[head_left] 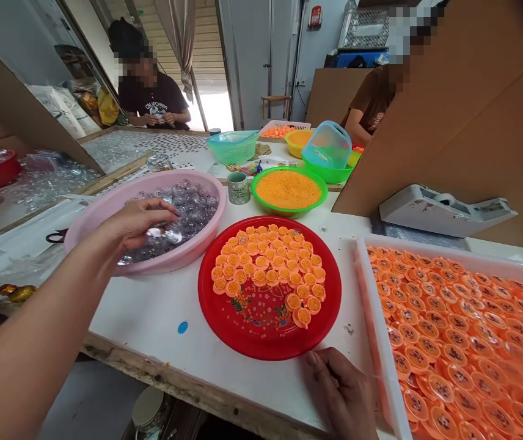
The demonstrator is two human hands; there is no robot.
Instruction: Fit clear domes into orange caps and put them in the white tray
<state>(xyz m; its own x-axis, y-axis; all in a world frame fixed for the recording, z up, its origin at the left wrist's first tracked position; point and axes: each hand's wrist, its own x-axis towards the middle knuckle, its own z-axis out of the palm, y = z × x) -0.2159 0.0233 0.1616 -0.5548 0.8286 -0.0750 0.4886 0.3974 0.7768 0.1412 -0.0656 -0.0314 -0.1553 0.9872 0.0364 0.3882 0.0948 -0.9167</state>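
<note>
My left hand (140, 225) is over the pink basin (76, 244), its fingers closed on a clear plastic piece (173, 235) that glints below the fingertips. Many clear rounded plastic pieces (192, 198) fill the basin. In front of me lies a red plate (261, 345) with a printed floral pattern. Small orange round pieces (270, 253) cover its far part, with a few more along the right side. My right hand (341, 388) rests at the table's near edge beside the plate's rim, fingers curled. Whatever is between those fingertips, if anything, is hidden.
A white tray (365, 287) of orange capped pieces stands at right, before a cardboard panel (449, 122) and tape dispenser (445, 211). Behind the plate are a green bowl (256, 198) of tiny orange pieces and a mug (238, 188). Two people sit across the table.
</note>
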